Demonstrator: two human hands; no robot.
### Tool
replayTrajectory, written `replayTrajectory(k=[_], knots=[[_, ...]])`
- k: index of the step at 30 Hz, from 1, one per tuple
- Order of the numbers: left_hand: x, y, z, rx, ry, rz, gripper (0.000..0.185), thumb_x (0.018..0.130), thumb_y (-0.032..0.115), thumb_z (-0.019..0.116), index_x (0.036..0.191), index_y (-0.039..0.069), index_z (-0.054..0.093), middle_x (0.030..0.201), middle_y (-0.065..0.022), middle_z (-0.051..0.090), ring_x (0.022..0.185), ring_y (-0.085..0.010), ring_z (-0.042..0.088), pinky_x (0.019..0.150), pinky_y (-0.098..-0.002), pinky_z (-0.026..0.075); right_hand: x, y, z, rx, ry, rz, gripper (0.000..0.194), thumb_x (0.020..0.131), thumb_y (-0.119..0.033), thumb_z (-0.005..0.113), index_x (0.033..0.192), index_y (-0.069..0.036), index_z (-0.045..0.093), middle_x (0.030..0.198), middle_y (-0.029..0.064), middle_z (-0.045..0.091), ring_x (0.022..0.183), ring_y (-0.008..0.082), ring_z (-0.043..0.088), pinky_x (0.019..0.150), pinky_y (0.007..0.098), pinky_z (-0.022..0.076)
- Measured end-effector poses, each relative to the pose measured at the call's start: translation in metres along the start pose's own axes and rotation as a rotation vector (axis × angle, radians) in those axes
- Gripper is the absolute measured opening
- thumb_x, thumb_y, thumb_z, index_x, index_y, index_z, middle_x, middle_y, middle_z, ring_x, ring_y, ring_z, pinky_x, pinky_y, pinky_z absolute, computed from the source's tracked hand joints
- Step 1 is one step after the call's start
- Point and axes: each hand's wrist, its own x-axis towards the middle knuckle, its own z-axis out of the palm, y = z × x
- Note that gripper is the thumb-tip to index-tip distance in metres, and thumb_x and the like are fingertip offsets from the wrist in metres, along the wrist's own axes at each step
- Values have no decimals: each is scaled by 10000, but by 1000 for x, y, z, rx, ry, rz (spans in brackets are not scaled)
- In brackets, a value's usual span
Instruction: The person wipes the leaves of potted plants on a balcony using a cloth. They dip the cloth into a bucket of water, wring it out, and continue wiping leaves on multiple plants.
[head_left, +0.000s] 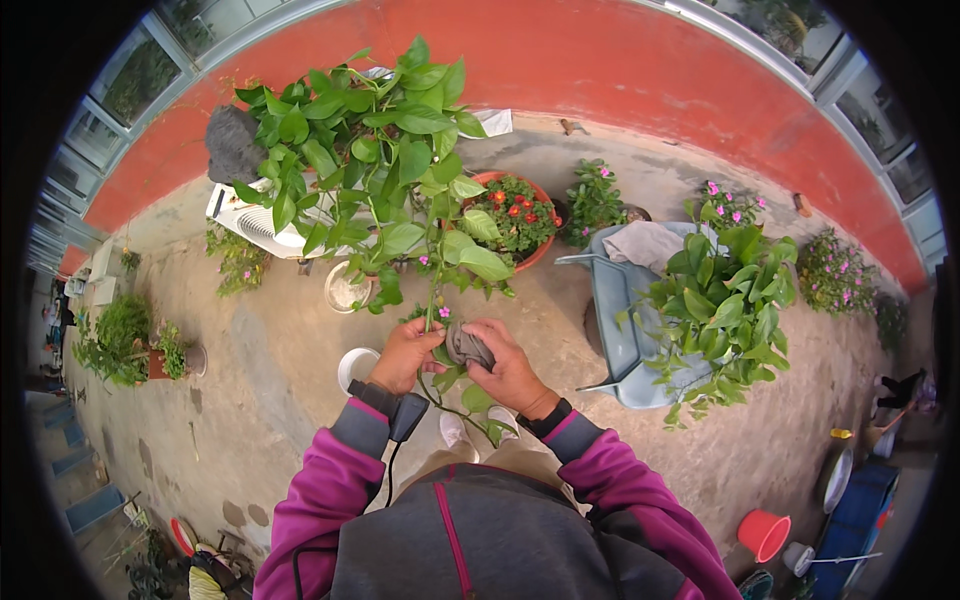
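Observation:
A leafy pothos plant trails one long vine down from the back towards me. My left hand pinches the vine's stem between thumb and fingers. In my right hand is a bunched grey-brown cloth, held against a leaf close beside the left hand. Below both hands, the vine's free end hangs with several leaves in front of my shoes. The leaf behind the cloth is mostly hidden.
A white bucket stands on the concrete floor left of my hands. At right, a grey-blue plastic chair bears another leafy plant and a pale cloth. Behind are an orange pot of red flowers and a red wall.

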Motion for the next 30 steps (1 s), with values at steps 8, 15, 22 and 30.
replayTrajectory(k=[8,15,22,30], knots=[[-13,7,-1,-70,-21,-46,209,1022,276,601,1195,161,576,1136,-44,687,830,-202,727,611,-334,578,-42,27,-46,147,164,634,442,821,-1,664,1253,-14,576,1118,100,656,1004,145,636,864,296,526],[-13,7,16,-231,-224,-32,350,1047,240,559,1379,138,522,1267,-73,638,1002,-247,710,827,-374,592,-23,-33,-40,336,405,196,532,863,54,639,1366,0,474,1278,71,569,1156,141,560,994,304,470],[0,-1,26,-176,-150,-12,401,1052,172,533,1439,77,489,1244,-78,638,1060,-191,666,888,-369,572,-30,-51,1,-243,157,-43,573,738,24,704,1289,-30,559,1220,215,521,1098,399,560,950,416,492],[-3,-7,27,-227,-45,-61,327,1056,204,527,1352,77,471,1249,-96,580,990,-280,690,774,-407,605,-67,-27,10,-390,-167,-149,541,725,48,651,1250,-61,587,1211,186,529,1058,387,532,918,430,500]])
